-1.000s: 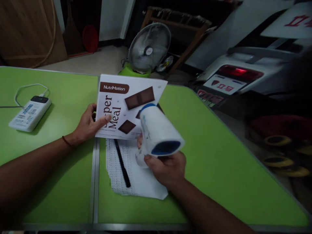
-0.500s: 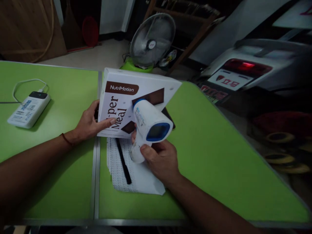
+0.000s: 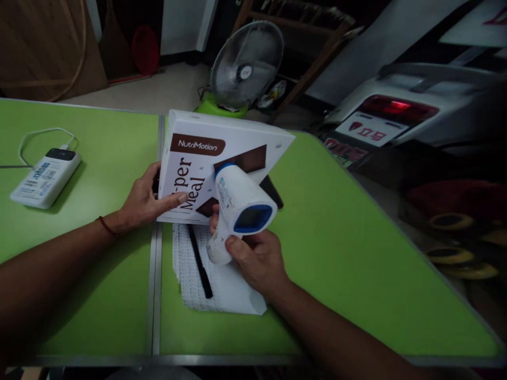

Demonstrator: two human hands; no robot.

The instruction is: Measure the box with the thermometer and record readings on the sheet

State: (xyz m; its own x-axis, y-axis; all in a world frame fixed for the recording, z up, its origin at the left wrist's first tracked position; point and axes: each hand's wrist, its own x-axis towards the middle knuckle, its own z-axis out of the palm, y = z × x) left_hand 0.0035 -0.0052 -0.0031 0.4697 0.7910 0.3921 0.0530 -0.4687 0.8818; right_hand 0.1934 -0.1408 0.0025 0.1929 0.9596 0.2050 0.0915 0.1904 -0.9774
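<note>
My left hand (image 3: pixel 148 198) grips the left side of a white box (image 3: pixel 190 179) with brown print reading "NutriMotion". Its thumb lies on the front face and the other fingers are hidden behind. The box is tilted up above the table. In my right hand (image 3: pixel 257 256) is a white and blue infrared thermometer (image 3: pixel 240 203), its blue-rimmed screen facing me and its front end close to the box's face; whether they touch I cannot tell. Below lie paper sheets (image 3: pixel 237 290) covered partly in small writing, with a black pen (image 3: pixel 200 264) on top. A dark flat object (image 3: pixel 272 191) shows partly behind the box.
A green folding table (image 3: pixel 336 274) with a metal seam carries a white power bank (image 3: pixel 45 179) and its cable at left. Beyond the far edge stands a fan (image 3: pixel 247 68) on a green base. A scooter (image 3: pixel 396 111) with a red tail light is at right.
The thermometer and my right hand have shifted very slightly left. My left hand and the box hold almost the same position.
</note>
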